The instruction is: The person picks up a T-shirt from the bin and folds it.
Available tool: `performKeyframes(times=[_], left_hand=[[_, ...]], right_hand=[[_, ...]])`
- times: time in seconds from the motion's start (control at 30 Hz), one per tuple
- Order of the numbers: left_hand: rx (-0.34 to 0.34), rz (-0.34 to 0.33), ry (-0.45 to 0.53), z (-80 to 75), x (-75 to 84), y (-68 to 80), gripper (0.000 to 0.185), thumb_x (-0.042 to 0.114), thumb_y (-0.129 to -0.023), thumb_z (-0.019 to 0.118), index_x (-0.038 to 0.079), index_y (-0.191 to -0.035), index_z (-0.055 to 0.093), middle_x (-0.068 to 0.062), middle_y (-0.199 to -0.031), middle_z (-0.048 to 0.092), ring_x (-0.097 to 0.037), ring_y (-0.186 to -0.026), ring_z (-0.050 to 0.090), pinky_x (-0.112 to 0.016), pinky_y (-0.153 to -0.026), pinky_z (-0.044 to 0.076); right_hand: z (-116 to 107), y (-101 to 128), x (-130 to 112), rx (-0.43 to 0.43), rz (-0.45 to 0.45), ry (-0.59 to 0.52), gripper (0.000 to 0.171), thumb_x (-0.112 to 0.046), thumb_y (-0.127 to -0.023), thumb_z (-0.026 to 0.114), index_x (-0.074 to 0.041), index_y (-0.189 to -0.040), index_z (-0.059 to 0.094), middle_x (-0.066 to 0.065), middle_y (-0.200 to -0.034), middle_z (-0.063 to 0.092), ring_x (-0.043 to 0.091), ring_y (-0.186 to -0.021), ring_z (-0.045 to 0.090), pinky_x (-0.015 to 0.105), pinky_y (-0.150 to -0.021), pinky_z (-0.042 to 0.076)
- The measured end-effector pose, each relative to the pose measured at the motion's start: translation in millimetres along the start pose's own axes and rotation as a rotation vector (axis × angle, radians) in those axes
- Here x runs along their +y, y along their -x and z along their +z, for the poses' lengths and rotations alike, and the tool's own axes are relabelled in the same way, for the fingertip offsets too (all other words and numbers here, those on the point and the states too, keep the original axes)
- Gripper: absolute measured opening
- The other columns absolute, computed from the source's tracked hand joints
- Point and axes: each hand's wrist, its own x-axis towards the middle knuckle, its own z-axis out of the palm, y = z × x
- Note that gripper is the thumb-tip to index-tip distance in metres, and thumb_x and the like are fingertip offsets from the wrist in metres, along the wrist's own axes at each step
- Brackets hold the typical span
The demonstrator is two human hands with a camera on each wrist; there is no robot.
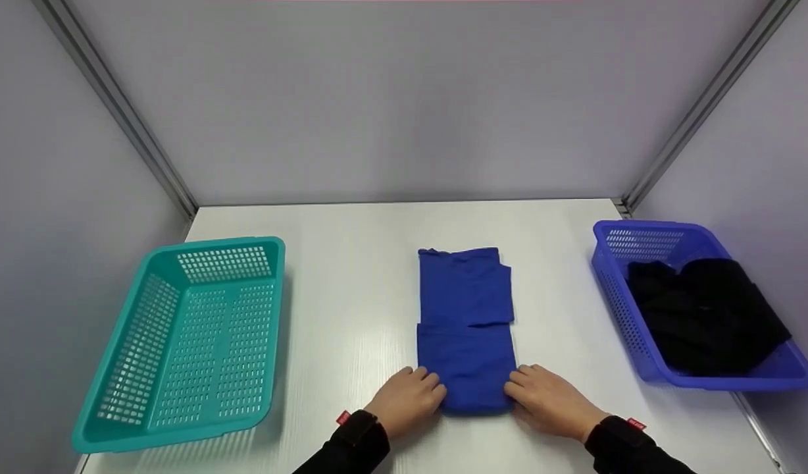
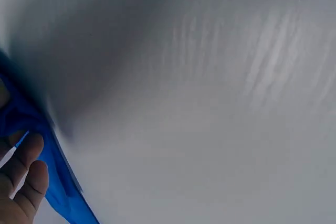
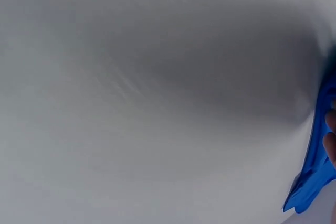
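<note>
A folded blue cloth garment (image 1: 466,296) lies lengthwise on the white table, its near part doubled over with a fold edge across the middle. My left hand (image 1: 407,400) pinches its near left corner with curled fingers. At the near right corner, my right hand (image 1: 552,403) grips the fabric in the same way. In the left wrist view, fingertips (image 2: 35,174) hold the blue fabric (image 2: 63,182) at the left edge of the picture. The right wrist view shows part of the blue fabric (image 3: 310,182) with a few fingertips (image 3: 329,142) against it.
On the left of the table (image 1: 351,263) stands a teal plastic basket (image 1: 272,355) with nothing in it. A blue-purple basket (image 1: 614,309) at the right holds black cloth (image 1: 707,316). Grey panels (image 1: 404,99) enclose the table at the back and sides.
</note>
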Motion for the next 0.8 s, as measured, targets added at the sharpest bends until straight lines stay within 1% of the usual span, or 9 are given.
performKeyframes(times=[0.13,0.23,0.33,0.43,0.5,0.57,0.63,0.7,0.8], left_hand=[[0.046,-0.164,0.17,-11.2,-11.8,-5.8,0.017,0.019,-0.083,0.074,0.016,-0.083,0.057,0.006,-0.08,0.058,-0.014,-0.074,0.054,-0.028,-0.064,0.044],[0.115,-0.286,0.349,-22.5,-21.5,-11.7,0.017,0.013,-0.08,0.071,0.014,-0.085,0.055,0.006,-0.077,0.059,-0.013,-0.071,0.055,-0.029,-0.067,0.048],[0.173,-0.37,0.492,-33.9,-30.4,-15.7,0.015,0.009,-0.085,0.068,0.012,-0.091,0.055,0.005,-0.074,0.059,-0.011,-0.067,0.053,-0.03,-0.066,0.05],[0.191,-0.427,0.584,-44.5,-37.4,-16.0,0.012,0.009,-0.093,0.064,0.01,-0.1,0.054,0.004,-0.075,0.06,-0.009,-0.064,0.05,-0.028,-0.061,0.048],[0.179,-0.448,0.632,-50.8,-41.2,-14.8,0.01,0.011,-0.097,0.061,0.01,-0.103,0.053,0.004,-0.073,0.059,-0.007,-0.061,0.047,-0.026,-0.057,0.043],[0.153,-0.458,0.699,-56.5,-44.6,-13.3,0.008,0.011,-0.1,0.057,0.01,-0.105,0.051,0.006,-0.07,0.055,-0.006,-0.057,0.043,-0.023,-0.054,0.039],[0.117,-0.461,0.788,-61.2,-47.8,-11.7,0.006,0.012,-0.102,0.054,0.011,-0.106,0.049,0.009,-0.066,0.049,-0.004,-0.054,0.04,-0.021,-0.052,0.035],[0.078,-0.464,0.888,-65.1,-50.8,-10.3,0.005,0.012,-0.104,0.05,0.011,-0.106,0.047,0.011,-0.064,0.043,-0.003,-0.053,0.038,-0.02,-0.051,0.032],[0.049,-0.479,0.995,-68.3,-55.2,-8.4,0.004,0.012,-0.104,0.047,0.01,-0.106,0.044,0.012,-0.065,0.037,-0.003,-0.053,0.037,-0.02,-0.052,0.032]], right_hand=[[-11,-6,7,0.108,0.182,-0.094,0.027,-0.003,-0.074,0.078,-0.013,-0.094,0.063,-0.005,-0.088,0.063,0.011,-0.079,0.059,0.032,-0.07,0.051],[-23,-14,12,0.161,0.37,-0.222,0.022,-0.001,-0.083,0.075,-0.013,-0.099,0.065,-0.003,-0.091,0.069,0.008,-0.082,0.062,0.032,-0.07,0.052],[-36,-25,15,0.192,0.557,-0.378,0.015,-0.004,-0.092,0.072,-0.014,-0.102,0.067,-0.005,-0.095,0.073,0.007,-0.089,0.066,0.037,-0.075,0.055],[-48,-36,17,0.197,0.697,-0.502,0.012,-0.007,-0.097,0.069,-0.015,-0.105,0.068,-0.008,-0.094,0.075,0.007,-0.092,0.068,0.039,-0.08,0.056],[-54,-41,17,0.19,0.754,-0.571,0.009,-0.01,-0.099,0.067,-0.014,-0.106,0.068,-0.009,-0.087,0.072,0.005,-0.082,0.066,0.034,-0.074,0.054],[-58,-45,17,0.177,0.792,-0.633,0.007,-0.012,-0.1,0.065,-0.013,-0.107,0.067,-0.008,-0.08,0.066,0.004,-0.07,0.057,0.027,-0.067,0.047],[-61,-48,17,0.16,0.812,-0.734,0.009,-0.013,-0.102,0.062,-0.009,-0.11,0.065,-0.003,-0.078,0.061,0.005,-0.069,0.055,0.022,-0.065,0.046],[-63,-51,16,0.132,0.832,-0.845,0.013,-0.017,-0.105,0.059,-0.007,-0.113,0.063,0.002,-0.082,0.06,0.006,-0.074,0.06,0.021,-0.07,0.052],[-63,-54,13,0.075,0.86,-1.013,0.021,-0.023,-0.107,0.054,-0.005,-0.119,0.057,0.01,-0.093,0.062,0.016,-0.087,0.069,0.032,-0.075,0.06]])
